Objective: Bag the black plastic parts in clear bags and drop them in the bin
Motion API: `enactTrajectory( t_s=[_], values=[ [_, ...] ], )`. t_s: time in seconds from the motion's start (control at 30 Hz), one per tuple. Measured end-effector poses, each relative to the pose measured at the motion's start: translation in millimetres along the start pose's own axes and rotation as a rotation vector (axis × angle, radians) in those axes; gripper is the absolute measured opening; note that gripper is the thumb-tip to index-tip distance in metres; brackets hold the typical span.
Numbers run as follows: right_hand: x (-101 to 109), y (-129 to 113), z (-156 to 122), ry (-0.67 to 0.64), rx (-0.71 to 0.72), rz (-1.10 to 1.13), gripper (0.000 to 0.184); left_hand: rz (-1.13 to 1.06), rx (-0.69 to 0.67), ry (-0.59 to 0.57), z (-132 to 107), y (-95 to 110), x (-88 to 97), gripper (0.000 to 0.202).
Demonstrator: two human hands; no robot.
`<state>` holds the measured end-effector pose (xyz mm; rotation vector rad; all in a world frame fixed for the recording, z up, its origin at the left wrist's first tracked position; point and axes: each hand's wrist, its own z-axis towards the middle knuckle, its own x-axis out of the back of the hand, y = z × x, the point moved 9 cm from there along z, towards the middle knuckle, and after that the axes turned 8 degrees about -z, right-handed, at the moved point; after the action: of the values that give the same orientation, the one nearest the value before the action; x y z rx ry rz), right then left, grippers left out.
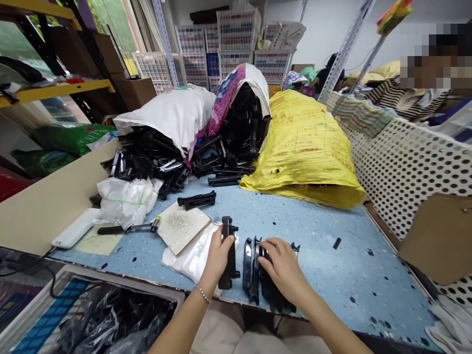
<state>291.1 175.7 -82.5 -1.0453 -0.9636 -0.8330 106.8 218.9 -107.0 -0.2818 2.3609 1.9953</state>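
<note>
My left hand (218, 253) is closed around a long black plastic part (229, 260), which stands at the near edge of the blue table. To its right, my right hand (282, 268) has its fingers curled over a row of similar black plastic parts (250, 270), and the palm hides some of them. Left of my left hand lie clear plastic bags (188, 260) with a pale board (180, 223) on top, small grains scattered across it. A screwdriver-like tool with a black handle (110, 229) touches the board. Behind the board is one more black part (197, 199).
White sacks (173, 110) and a yellow sack (306, 147) stand at the back, with black parts spilling from the white ones. A perforated white panel (416, 162) borders the right side. A bin of bagged parts (121, 314) sits below left. Another person (409, 98) is at far right.
</note>
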Motion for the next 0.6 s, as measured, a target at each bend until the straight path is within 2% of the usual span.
enactTrajectory(
  t_s=[0.07, 0.2, 0.27, 0.33, 0.4, 0.43, 0.47, 0.53, 0.6],
  values=[
    [-5.5, 38.6, -6.6, 0.01, -0.093, -0.055, 0.038, 0.056, -0.011, -0.036, 1.5, -22.6, -13.8, 0.045],
    [-13.9, 91.5, -8.9, -0.091, -0.082, 0.053, 0.039, 0.066, -0.007, -0.153, -13.7, -58.9, -60.5, 0.051],
    [-10.0, 108.7, -7.3, -0.107, -0.077, 0.082, 0.034, 0.177, -0.039, -0.206, -16.5, -59.9, -78.2, 0.058],
    [-2.4, 118.9, -6.1, -0.087, -0.072, 0.108, 0.033, 0.352, -0.113, -0.271, -5.7, -43.3, -85.2, 0.063],
    [9.5, 124.7, -6.6, -0.009, -0.092, 0.145, 0.034, 0.602, -0.225, -0.276, 21.6, -10.1, -74.0, 0.057],
    [15.8, 126.0, -7.7, 0.039, -0.109, 0.169, 0.034, 0.737, -0.282, -0.244, 40.2, 10.6, -61.4, 0.053],
    [21.6, 126.2, -9.1, 0.085, -0.128, 0.193, 0.034, 0.891, -0.303, -0.15, 61.8, 31.3, -41.6, 0.054],
    [29.9, 122.2, -11.9, 0.148, -0.161, 0.243, 0.032, 0.946, -0.3, -0.055, 101.6, 68.0, -5.1, 0.055],
    [34.5, 111.9, -12.3, 0.173, -0.176, 0.288, 0.03, 0.953, -0.279, -0.023, 129.8, 93.2, 20.8, 0.048]
  ],
)
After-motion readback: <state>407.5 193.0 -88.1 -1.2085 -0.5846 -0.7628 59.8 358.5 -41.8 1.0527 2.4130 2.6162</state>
